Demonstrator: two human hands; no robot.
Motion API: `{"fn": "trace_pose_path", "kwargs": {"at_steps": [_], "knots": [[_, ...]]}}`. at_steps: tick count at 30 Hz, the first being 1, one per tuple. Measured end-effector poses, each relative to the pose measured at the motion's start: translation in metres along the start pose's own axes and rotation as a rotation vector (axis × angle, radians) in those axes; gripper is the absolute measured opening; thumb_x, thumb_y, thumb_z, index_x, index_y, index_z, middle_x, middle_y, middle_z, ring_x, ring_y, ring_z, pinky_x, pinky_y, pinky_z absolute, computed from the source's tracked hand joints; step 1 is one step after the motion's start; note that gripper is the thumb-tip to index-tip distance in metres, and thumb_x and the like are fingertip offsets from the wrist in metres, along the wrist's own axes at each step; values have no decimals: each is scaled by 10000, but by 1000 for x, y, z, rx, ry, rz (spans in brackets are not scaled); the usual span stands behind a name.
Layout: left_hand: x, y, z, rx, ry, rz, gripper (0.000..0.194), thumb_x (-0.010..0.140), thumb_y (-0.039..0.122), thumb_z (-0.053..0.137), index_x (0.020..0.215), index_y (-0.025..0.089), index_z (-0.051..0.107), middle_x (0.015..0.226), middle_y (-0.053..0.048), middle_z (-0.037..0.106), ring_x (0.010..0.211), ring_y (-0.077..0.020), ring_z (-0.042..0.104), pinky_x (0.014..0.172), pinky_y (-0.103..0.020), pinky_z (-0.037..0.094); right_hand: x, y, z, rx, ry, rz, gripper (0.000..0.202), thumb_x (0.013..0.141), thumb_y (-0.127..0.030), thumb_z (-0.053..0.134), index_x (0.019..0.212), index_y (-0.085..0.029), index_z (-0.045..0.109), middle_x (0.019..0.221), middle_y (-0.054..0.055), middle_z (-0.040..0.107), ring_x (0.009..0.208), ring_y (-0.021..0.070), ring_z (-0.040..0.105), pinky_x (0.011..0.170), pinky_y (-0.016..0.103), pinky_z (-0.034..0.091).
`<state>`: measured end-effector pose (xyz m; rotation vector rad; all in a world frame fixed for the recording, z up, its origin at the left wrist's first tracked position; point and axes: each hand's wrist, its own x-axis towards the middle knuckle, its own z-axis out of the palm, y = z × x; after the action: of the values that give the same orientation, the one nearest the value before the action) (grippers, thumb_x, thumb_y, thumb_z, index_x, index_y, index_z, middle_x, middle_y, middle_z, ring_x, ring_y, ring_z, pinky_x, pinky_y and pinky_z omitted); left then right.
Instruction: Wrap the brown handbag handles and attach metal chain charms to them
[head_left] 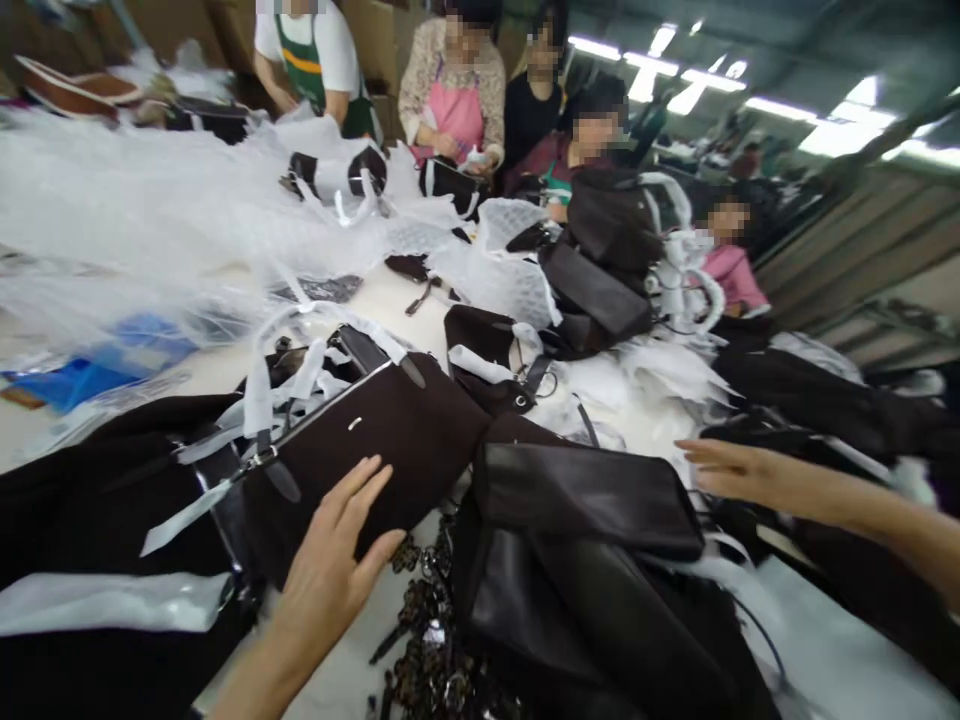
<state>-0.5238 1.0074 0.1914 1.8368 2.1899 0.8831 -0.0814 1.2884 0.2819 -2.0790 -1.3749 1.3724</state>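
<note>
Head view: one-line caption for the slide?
Left hand flat on a dark brown bag, right hand reaching over a black leather bag on a crowded worktable.

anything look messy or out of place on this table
Nothing looks damaged, but it is cluttered. Dark bags lie heaped at angles, white wrapping is loose across the table, and a tangle of metal hardware lies by the left hand, which rests flat on a brown bag. The right hand is open.

dark brown suede bag (pixel 375 440) with white paper-wrapped straps (pixel 259 395); glossy black leather bag (pixel 585 490); bronze-dark chain (pixel 427 640); translucent white plastic sheeting (pixel 135 230); blue sheet (pixel 75 380); pink apron (pixel 457 115); green apron, orange stripe (pixel 304 60).
</note>
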Motion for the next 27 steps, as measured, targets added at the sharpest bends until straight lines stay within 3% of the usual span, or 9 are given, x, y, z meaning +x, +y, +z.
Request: {"fn": "trace_pose_path", "kwargs": {"at_steps": [3,6,8,11,14,18,22,25,27], "knots": [[8,52,11,-146,-107,141,714,898,329,569,1511,340,206,1589,-74,308,1460,-254,315,1180,-475,366,-67,57,-1,-161,-264,-80,807,576,-284,875,1319,-290,560,1378,103,585,1241,306,572,1042,401,496],[41,94,36,-114,-168,298,831,845,345,640,1528,270,173,1629,-101,211,1510,-278,164,1220,-489,250,-92,91,32,-101,-115,-218,962,644,-493,808,1464,-287,348,1500,121,453,1315,323,505,1153,479,368],[70,115,53,-16,-265,352,900,782,405,704,1518,226,216,1597,-143,286,1490,-321,213,1210,-529,218,-92,99,54,-19,83,-264,1103,605,-545,811,1499,-224,251,1548,175,360,1363,333,442,1170,475,335],[102,141,68,150,-366,346,759,723,448,739,1377,177,464,1342,-170,580,1268,-349,516,1099,-504,358,-85,101,71,146,192,-275,1060,539,-499,851,1415,-128,384,1427,225,492,1242,331,538,1098,470,407],[110,160,65,211,-354,380,382,774,369,688,1106,186,638,1078,-114,694,1021,-293,640,890,-395,467,-85,104,73,270,197,-269,693,541,-409,847,1115,-104,606,1021,142,702,931,270,644,923,453,509],[93,188,33,249,-192,458,182,867,290,581,1009,183,619,1056,-104,661,1022,-271,604,853,-381,440,-110,101,52,432,247,-364,396,601,-353,779,895,-149,607,712,8,645,713,175,593,728,352,527],[50,224,-36,257,180,717,125,909,294,562,883,184,614,928,-77,638,956,-255,597,828,-385,455,-181,98,6,535,284,-673,362,671,-371,741,954,-196,597,845,-21,661,801,137,593,773,279,498],[-6,241,-81,207,348,970,69,910,190,566,932,196,631,1022,-62,675,1160,-241,570,986,-399,437,-245,130,-15,465,323,-850,322,732,-378,729,984,-218,608,913,-10,674,853,143,600,805,280,494],[-49,240,-84,212,268,1047,159,906,112,537,1008,197,625,1198,-58,672,1266,-223,527,1086,-413,383,-270,170,-11,419,308,-778,350,741,-373,721,1037,-230,601,965,6,690,895,167,620,830,304,513]]}}
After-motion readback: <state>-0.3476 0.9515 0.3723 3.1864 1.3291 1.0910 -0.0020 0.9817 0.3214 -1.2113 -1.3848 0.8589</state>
